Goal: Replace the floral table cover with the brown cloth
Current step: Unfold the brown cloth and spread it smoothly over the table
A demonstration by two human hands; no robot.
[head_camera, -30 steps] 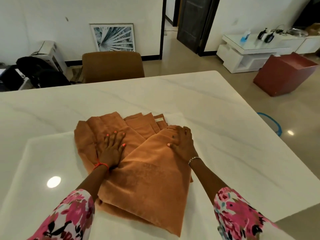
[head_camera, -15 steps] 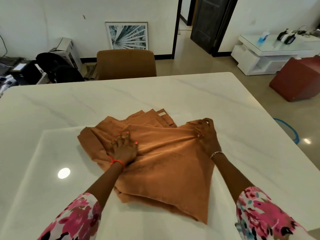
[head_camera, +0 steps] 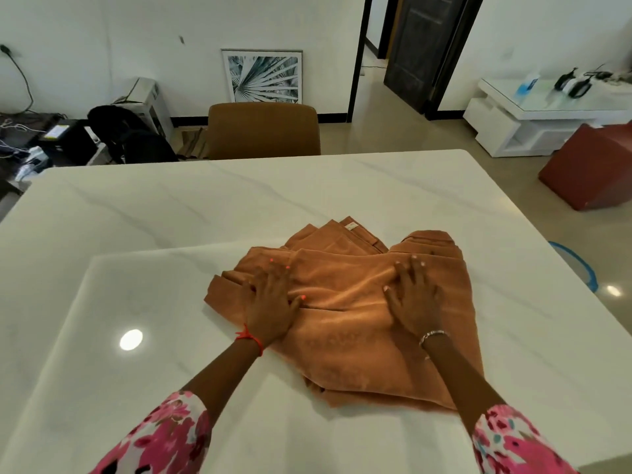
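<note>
Brown cloth [head_camera: 345, 302]: orange-brown soft matte fabric, folded in several layers, not spread out; lies centre of frame, slightly right, on white marble-look table [head_camera: 171, 206]; stacked folded edges fan out at its upper end, one with a small pale label [head_camera: 349, 227]; a rounded fold bulges at upper right; top layer rumpled, creases running across the middle; lower end narrows toward bottom of frame, layered edges showing at lower left; left hand [head_camera: 273, 302] lies flat on its left part, right hand [head_camera: 415, 299] flat on its right part, fingers spread on the fabric.
</note>
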